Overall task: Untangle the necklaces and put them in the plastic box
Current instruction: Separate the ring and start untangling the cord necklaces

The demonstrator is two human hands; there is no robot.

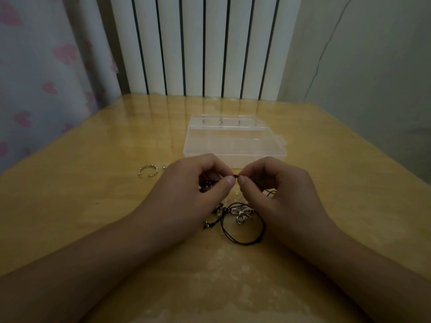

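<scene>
Black cord point(242, 231): both hands, left hand point(198, 183) and right hand point(275, 185), pinch what looks like a knot point(236, 176); tease gently, never yank.

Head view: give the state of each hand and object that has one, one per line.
Left hand: pinches the cord knot.
Right hand: pinches the same knot.
Black cord necklace: tangled, partly lifted, loop on the table.
Flower pendant: lies on the table, on the cord.
Plastic box: open, no necklace inside.
Open ring: lies on the table, untouched.
</scene>
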